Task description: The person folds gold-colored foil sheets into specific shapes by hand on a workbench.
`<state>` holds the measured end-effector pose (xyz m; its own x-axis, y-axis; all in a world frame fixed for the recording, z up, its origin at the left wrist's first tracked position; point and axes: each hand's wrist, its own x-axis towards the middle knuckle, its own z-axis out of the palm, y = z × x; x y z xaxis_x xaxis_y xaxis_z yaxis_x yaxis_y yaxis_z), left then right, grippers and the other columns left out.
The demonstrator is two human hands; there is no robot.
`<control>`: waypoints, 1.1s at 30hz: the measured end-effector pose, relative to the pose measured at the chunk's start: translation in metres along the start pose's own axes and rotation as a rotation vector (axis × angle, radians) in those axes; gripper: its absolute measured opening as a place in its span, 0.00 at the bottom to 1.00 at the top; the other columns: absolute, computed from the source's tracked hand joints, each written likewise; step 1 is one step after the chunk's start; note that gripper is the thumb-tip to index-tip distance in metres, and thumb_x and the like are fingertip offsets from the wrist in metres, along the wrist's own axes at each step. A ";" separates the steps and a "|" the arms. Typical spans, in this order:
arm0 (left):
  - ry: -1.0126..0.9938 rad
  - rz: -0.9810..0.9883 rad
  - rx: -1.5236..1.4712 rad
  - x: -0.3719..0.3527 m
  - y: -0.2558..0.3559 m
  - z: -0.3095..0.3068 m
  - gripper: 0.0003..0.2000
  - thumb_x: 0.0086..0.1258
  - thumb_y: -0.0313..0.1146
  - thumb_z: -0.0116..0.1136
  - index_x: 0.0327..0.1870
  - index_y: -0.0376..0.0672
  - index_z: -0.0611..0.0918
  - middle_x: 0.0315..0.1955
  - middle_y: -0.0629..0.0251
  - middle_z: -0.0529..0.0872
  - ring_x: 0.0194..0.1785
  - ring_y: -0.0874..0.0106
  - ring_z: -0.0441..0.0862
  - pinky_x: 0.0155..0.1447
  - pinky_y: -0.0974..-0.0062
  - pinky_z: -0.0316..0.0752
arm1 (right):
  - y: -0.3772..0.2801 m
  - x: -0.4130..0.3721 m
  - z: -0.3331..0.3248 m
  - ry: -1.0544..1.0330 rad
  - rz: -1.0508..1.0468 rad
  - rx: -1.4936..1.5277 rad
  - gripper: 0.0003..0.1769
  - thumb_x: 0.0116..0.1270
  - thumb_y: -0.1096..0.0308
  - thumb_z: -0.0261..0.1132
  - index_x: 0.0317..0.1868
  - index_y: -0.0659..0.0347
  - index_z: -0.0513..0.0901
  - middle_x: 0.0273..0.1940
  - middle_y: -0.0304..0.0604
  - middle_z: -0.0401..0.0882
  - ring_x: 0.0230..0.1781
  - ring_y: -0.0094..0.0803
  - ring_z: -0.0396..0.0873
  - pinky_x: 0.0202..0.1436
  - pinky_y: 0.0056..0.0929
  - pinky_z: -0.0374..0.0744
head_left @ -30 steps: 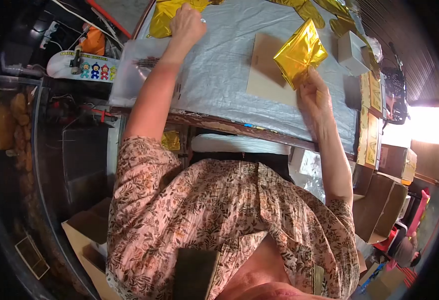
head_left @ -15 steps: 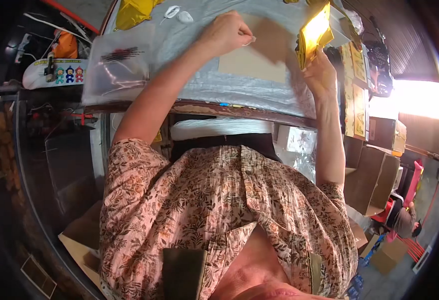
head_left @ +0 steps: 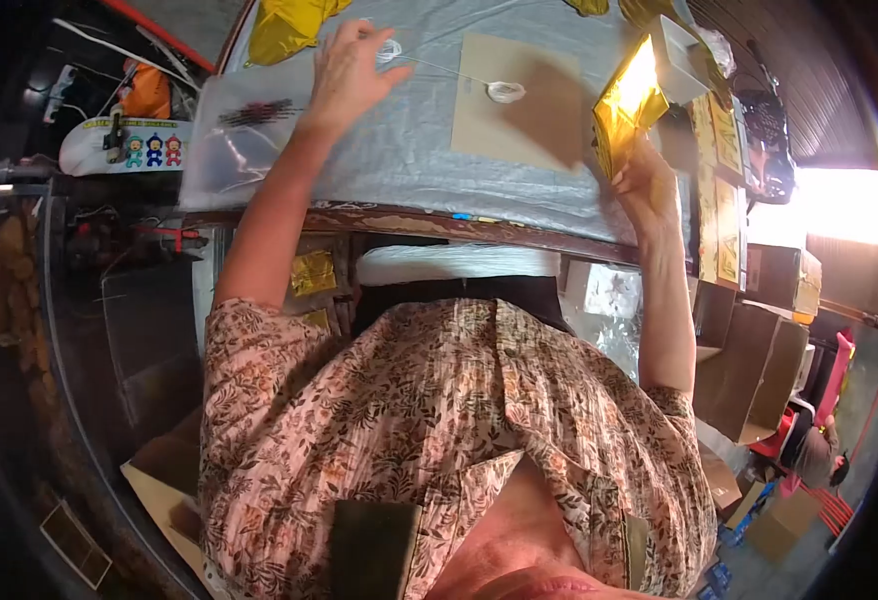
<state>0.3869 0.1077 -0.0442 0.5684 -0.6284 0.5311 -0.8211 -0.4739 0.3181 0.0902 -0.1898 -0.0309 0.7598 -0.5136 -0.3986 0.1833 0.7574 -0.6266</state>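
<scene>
My left hand (head_left: pixel 347 82) is over the far left of the table with its fingers apart. Close beside it lies a small white coil (head_left: pixel 389 50), partly near the fingertips. A second white coil of cord (head_left: pixel 505 92) rests on a flat beige cardboard sheet (head_left: pixel 479 125), and a thin white strand runs from it toward the first. My right hand (head_left: pixel 647 180) grips a shiny gold foil packet (head_left: pixel 627 95) by its lower end, held up above the right side of the cardboard. The packet catches bright light, and its contents are hidden.
A grey sheet (head_left: pixel 389 165) covers the table. Clear plastic bags (head_left: pixel 229 150) lie at left, a yellow foil bag (head_left: pixel 284 30) behind them. A white box (head_left: pixel 681 55) and yellow patterned boxes (head_left: pixel 716 190) line the right. Another person (head_left: pixel 816 455) is far right.
My left hand has moved left from the cardboard and opened, leaving a white coil there. My right hand still holds the gold packet in about the same place.
</scene>
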 end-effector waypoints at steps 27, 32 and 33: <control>0.008 -0.202 0.043 0.031 -0.061 -0.008 0.12 0.63 0.48 0.72 0.45 0.58 0.93 0.65 0.65 0.83 0.68 0.57 0.78 0.70 0.56 0.71 | 0.025 0.003 0.010 -0.065 0.050 0.024 0.14 0.74 0.69 0.70 0.56 0.64 0.83 0.53 0.45 0.89 0.52 0.35 0.85 0.58 0.33 0.82; -0.145 -0.021 0.244 0.024 -0.045 -0.007 0.13 0.64 0.48 0.71 0.48 0.62 0.92 0.70 0.68 0.78 0.75 0.54 0.69 0.73 0.45 0.63 | 0.023 -0.003 0.016 -0.073 0.058 0.057 0.12 0.74 0.69 0.70 0.54 0.62 0.83 0.50 0.43 0.89 0.50 0.34 0.85 0.53 0.31 0.82; -0.085 -0.044 0.404 0.027 -0.057 -0.009 0.12 0.64 0.47 0.71 0.47 0.59 0.91 0.69 0.67 0.80 0.73 0.55 0.72 0.71 0.46 0.66 | 0.021 -0.005 0.018 -0.094 0.050 0.037 0.12 0.74 0.69 0.71 0.54 0.61 0.83 0.49 0.42 0.89 0.49 0.34 0.85 0.52 0.31 0.82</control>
<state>0.4483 0.1228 -0.0411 0.6188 -0.6428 0.4515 -0.7191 -0.6949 -0.0037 0.1011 -0.1640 -0.0296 0.8233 -0.4363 -0.3631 0.1657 0.7965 -0.5815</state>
